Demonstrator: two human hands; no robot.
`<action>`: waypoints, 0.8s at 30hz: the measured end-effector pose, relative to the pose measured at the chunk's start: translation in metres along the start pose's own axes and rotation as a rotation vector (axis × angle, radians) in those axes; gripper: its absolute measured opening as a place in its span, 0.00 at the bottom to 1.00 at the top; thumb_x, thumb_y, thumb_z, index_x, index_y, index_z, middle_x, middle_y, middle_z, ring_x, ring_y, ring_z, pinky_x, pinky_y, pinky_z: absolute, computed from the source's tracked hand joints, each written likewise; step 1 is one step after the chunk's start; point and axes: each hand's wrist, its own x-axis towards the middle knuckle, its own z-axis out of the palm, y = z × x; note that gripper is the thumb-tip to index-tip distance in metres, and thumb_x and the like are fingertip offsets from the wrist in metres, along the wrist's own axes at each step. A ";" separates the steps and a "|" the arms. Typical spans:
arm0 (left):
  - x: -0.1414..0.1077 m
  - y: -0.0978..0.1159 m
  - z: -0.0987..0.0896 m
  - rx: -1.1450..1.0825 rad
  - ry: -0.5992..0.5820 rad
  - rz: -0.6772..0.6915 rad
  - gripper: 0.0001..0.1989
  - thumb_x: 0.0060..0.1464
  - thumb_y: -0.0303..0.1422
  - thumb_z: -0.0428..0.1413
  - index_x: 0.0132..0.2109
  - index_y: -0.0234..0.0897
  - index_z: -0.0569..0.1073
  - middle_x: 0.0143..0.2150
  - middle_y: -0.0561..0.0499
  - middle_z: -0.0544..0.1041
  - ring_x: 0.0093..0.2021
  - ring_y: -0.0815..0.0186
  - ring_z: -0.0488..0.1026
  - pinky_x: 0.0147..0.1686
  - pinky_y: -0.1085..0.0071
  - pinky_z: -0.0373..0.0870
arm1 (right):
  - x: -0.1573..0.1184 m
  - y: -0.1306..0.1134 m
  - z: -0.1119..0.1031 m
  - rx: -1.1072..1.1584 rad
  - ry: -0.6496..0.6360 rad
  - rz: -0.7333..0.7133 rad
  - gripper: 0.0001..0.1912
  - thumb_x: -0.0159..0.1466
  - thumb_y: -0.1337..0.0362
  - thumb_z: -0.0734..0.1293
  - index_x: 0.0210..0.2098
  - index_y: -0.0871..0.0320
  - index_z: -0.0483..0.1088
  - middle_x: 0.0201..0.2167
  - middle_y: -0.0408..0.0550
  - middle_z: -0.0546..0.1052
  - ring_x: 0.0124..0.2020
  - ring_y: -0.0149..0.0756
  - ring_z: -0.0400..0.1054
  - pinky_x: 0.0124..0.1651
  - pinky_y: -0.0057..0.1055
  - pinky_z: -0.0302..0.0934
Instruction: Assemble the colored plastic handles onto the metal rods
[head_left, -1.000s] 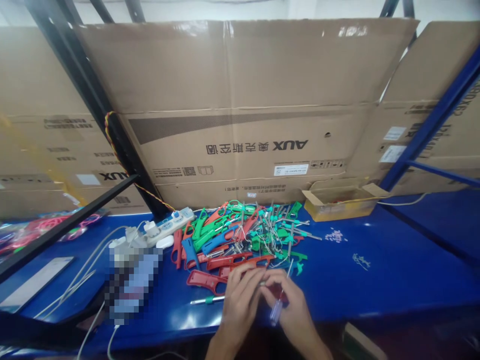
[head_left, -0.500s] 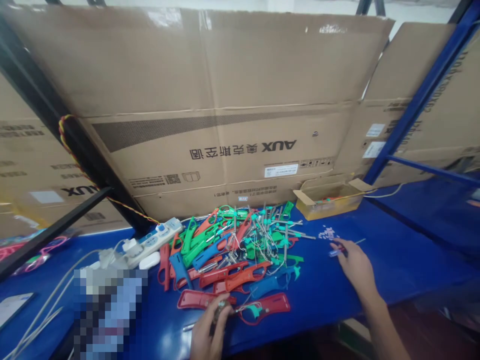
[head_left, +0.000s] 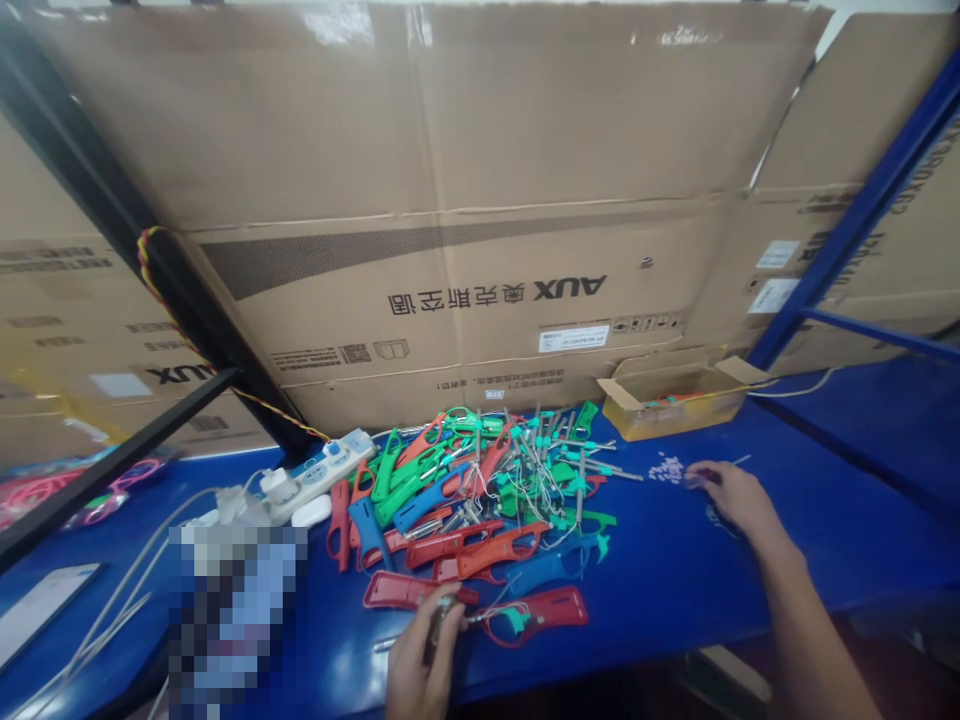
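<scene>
Close to the table's front edge, my left hand [head_left: 424,650] is closed round a brownish, rounded part [head_left: 442,612]. Thin metal ends show on both sides of that hand; whether they belong to the part I cannot tell. Just right of it lies a red lighter handle [head_left: 559,605] with a turquoise clip [head_left: 517,620] and thin wires. My right hand [head_left: 742,500] pinches a small purplish, see-through piece [head_left: 697,478], its exact kind blurred. The fingertips are beside a scatter of tiny pink pieces [head_left: 666,468]. A thin pale stick [head_left: 742,460] shows behind the hand.
A heap of red, green, blue and orange lighter handles [head_left: 420,490] with metal tubes [head_left: 540,450] covers the middle. Behind stands an open carton [head_left: 675,410]. To the left are a power strip [head_left: 334,468] and cables. A large cardboard sheet [head_left: 487,140] walls the back.
My right hand has moved nearer the pink pieces, the small purplish piece between its fingers. My left hand keeps its hold. The whole view has shifted slightly.
</scene>
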 end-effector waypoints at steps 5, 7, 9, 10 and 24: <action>0.004 -0.002 -0.007 0.049 -0.101 0.100 0.22 0.63 0.51 0.56 0.47 0.38 0.82 0.34 0.48 0.85 0.32 0.60 0.83 0.35 0.72 0.80 | 0.005 -0.016 -0.008 0.075 -0.010 0.032 0.08 0.52 0.66 0.63 0.21 0.54 0.74 0.26 0.52 0.79 0.29 0.46 0.75 0.34 0.36 0.65; 0.004 0.000 -0.004 0.070 -0.089 0.143 0.19 0.64 0.48 0.56 0.47 0.39 0.82 0.40 0.47 0.86 0.37 0.58 0.84 0.38 0.72 0.80 | -0.008 -0.028 -0.011 0.122 0.030 0.030 0.08 0.54 0.65 0.62 0.25 0.55 0.74 0.31 0.55 0.80 0.32 0.47 0.75 0.37 0.38 0.66; 0.002 0.004 0.004 0.075 -0.104 0.176 0.18 0.65 0.47 0.56 0.48 0.40 0.82 0.43 0.47 0.86 0.41 0.58 0.84 0.42 0.70 0.80 | -0.032 -0.048 -0.010 0.180 0.075 0.026 0.11 0.59 0.61 0.61 0.34 0.55 0.75 0.38 0.56 0.81 0.35 0.47 0.76 0.37 0.38 0.67; 0.001 0.008 0.009 0.067 -0.113 0.183 0.18 0.66 0.47 0.55 0.49 0.41 0.82 0.44 0.46 0.85 0.43 0.57 0.84 0.44 0.69 0.80 | -0.049 -0.062 -0.007 0.214 0.083 0.022 0.13 0.62 0.58 0.61 0.37 0.55 0.75 0.36 0.55 0.81 0.33 0.46 0.76 0.36 0.38 0.68; 0.002 0.023 0.030 -0.017 -0.274 0.341 0.14 0.69 0.40 0.54 0.52 0.39 0.79 0.40 0.46 0.80 0.39 0.61 0.78 0.40 0.70 0.77 | -0.190 -0.245 0.045 1.100 -0.247 -0.358 0.07 0.69 0.59 0.69 0.36 0.53 0.77 0.36 0.47 0.78 0.39 0.39 0.75 0.45 0.31 0.70</action>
